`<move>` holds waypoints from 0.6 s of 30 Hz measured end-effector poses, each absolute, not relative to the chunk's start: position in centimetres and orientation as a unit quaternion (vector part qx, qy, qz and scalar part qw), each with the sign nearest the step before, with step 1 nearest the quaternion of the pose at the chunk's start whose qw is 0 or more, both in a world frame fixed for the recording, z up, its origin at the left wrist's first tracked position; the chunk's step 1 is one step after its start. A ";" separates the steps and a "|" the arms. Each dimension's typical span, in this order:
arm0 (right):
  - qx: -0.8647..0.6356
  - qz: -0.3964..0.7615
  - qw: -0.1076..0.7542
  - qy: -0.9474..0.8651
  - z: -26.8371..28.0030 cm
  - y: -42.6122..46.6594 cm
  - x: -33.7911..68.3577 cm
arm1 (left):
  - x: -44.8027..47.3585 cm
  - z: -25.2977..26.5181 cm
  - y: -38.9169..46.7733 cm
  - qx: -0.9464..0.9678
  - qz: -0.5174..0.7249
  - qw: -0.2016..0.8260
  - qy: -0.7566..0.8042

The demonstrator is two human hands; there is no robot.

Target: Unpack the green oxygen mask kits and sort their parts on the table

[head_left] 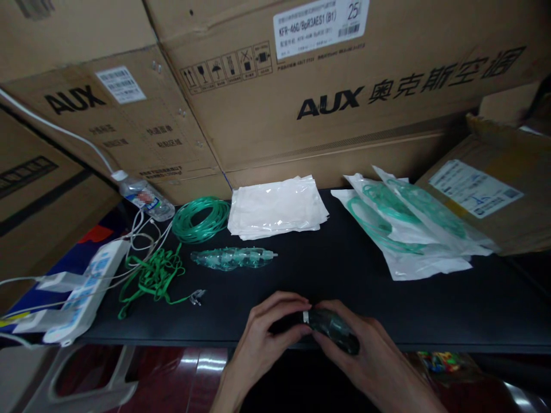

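Clear, greenish plastic, the piece (333, 328) lies between your hands, your right hand (369, 344) gripping its body and your left hand (263, 327) pinching its pale end (306, 316) (presumably for steadiness), while tubing (192, 234) beyond your left hand lies coiled, likely against tangling.

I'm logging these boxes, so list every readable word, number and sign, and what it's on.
"AUX": left cardboard panel
"AUX 奥克斯空调": wide cardboard panel
"KFR-46G/BpR3AES1(B1)": white label on the wide panel
"25": same white label
Handling signs (arrows, glass, umbrella): wide panel
Too small or blurred: smaller box print, barcode label, bottle label, shipping label
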State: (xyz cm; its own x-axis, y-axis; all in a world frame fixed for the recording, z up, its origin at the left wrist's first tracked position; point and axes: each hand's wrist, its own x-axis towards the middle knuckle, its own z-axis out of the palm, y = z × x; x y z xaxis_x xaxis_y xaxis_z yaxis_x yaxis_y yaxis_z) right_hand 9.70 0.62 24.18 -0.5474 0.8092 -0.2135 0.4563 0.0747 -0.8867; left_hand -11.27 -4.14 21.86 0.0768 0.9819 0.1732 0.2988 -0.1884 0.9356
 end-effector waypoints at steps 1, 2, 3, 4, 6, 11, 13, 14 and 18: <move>-0.457 0.517 0.185 -0.700 24.1 0.7 9.8 | -11.4 21.8 -4.2 0.622 0.456 0.378 0.512; -0.468 0.526 0.206 -0.679 24.0 0.7 9.9 | -11.6 21.6 -4.3 0.613 0.468 0.374 0.516; -0.475 0.547 0.228 -0.651 24.0 0.6 9.9 | -11.8 21.5 -4.4 0.602 0.479 0.371 0.519; -0.474 0.576 0.250 -0.618 24.1 0.6 10.0 | -11.9 21.3 -4.5 0.590 0.491 0.369 0.524; -0.454 0.638 0.283 -0.554 24.2 0.3 10.1 | -12.0 21.0 -4.7 0.568 0.505 0.372 0.534; -0.441 0.662 0.290 -0.532 23.8 -0.9 9.5 | -11.8 20.9 -5.0 0.559 0.488 0.361 0.565; -0.450 0.652 0.288 -0.538 23.6 -1.4 9.0 | -11.8 21.0 -5.0 0.565 0.477 0.345 0.579; -0.453 0.651 0.293 -0.535 23.5 -1.7 8.7 | -11.8 21.0 -4.9 0.568 0.472 0.339 0.583; -0.464 0.641 0.299 -0.534 22.9 -2.4 8.2 | -11.8 21.0 -4.9 0.578 0.477 0.322 0.578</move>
State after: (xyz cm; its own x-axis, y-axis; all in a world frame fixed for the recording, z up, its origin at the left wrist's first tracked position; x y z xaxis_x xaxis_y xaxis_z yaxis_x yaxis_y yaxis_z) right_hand 8.21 -2.35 22.87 -0.3913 0.8780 -0.2755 0.1117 -0.2518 -0.9613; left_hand -11.84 -4.95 20.95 -0.1237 0.9759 0.1797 0.3613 -0.1244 0.9241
